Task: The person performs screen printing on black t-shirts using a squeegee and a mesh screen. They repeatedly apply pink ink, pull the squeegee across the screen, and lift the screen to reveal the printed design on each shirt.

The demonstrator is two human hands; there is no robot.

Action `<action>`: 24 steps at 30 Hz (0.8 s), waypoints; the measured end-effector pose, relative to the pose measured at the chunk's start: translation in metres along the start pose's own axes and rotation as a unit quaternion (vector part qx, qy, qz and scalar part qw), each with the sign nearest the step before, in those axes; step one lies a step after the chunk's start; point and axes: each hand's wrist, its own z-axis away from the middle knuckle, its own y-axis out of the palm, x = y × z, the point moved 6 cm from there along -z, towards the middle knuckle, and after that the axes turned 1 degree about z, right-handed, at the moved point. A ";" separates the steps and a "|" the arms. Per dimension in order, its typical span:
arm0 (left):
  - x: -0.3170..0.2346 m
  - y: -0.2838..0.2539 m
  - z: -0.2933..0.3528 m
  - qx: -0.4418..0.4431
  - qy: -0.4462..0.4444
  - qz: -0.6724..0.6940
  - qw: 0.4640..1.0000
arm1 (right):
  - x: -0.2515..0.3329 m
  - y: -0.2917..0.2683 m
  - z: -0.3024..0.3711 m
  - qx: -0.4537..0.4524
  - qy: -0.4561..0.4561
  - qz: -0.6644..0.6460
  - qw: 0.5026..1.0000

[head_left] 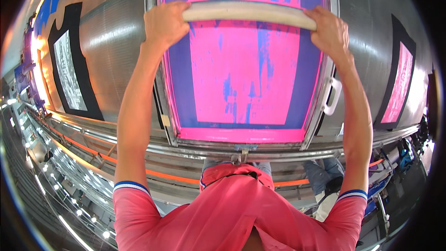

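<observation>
Both arms reach forward over a screen printing frame with a metal border. Across it lies a squeegee with a long pale rounded handle. My left hand is wrapped round its left end, and my right hand grips its right end. Beneath and in front of the squeegee, the mesh is blue-purple with bright pink ink over its middle. A thick pink ink band lines the near edge. The squeegee's blade is hidden under the handle.
A black printed panel lies on the metal table at left; another black panel with a pink print lies at right. A white handle sticks out from the frame's right side. Rails run along the near edge. Another person's legs show at lower right.
</observation>
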 end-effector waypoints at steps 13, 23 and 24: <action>-0.093 0.017 0.336 -0.009 -0.014 0.079 0.997 | 0.103 0.039 0.312 0.026 -0.015 -0.094 0.995; -0.096 0.019 0.356 0.072 -0.006 0.066 0.995 | 0.111 0.028 0.330 0.101 -0.065 -0.156 0.981; -0.099 0.014 0.352 0.080 0.001 0.060 0.995 | 0.099 0.025 0.321 0.109 -0.042 -0.240 0.964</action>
